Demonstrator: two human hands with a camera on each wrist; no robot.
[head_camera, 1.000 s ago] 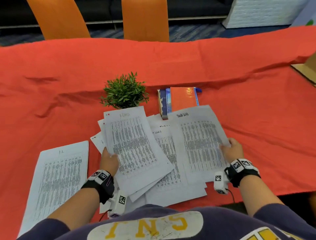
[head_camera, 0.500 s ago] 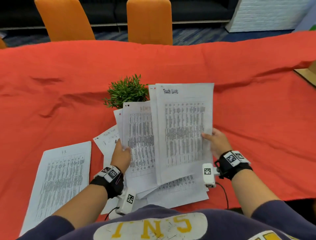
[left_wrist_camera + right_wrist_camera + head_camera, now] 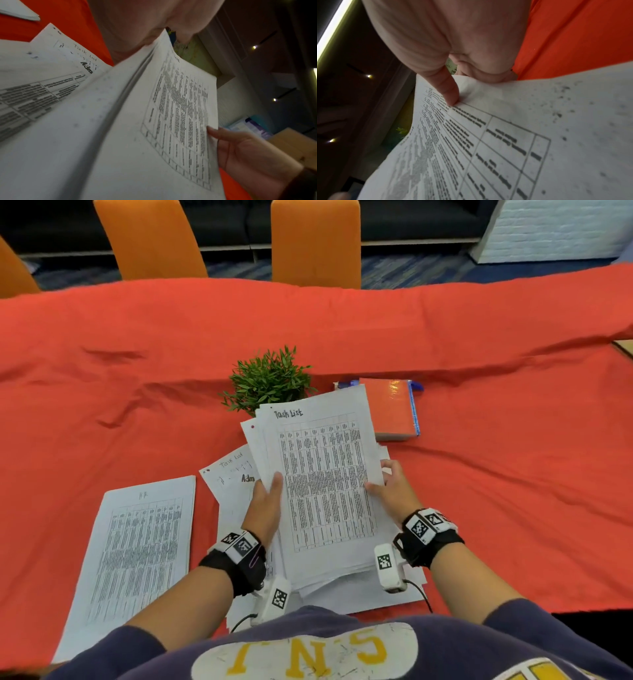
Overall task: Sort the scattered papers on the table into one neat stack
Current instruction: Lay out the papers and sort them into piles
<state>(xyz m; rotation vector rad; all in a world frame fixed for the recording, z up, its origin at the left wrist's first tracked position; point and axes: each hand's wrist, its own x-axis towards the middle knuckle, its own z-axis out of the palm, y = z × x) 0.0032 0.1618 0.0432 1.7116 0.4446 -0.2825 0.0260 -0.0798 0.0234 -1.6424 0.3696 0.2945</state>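
Note:
Both hands hold a gathered bundle of printed sheets (image 3: 322,484) tilted up off the red tablecloth; its top page is headed "Task List". My left hand (image 3: 265,501) grips the bundle's left edge, thumb on top (image 3: 150,39). My right hand (image 3: 390,487) grips the right edge, thumb pressed on the page (image 3: 448,92). Under the bundle lie loose sheets (image 3: 233,474), one with handwriting. A separate printed sheet (image 3: 137,549) lies flat to the left. More white paper (image 3: 356,594) lies beneath, near the table's front edge.
A small green plant (image 3: 269,380) stands just behind the papers. An orange book (image 3: 390,409) on a blue one lies behind to the right. Two orange chairs (image 3: 315,241) stand past the far table edge. A cardboard corner (image 3: 625,347) shows at far right.
The two separate handfuls of sheets were lifted, brought together and merged into one bundle. The bundle has now come down lower toward the table, uncovering the orange book behind it.

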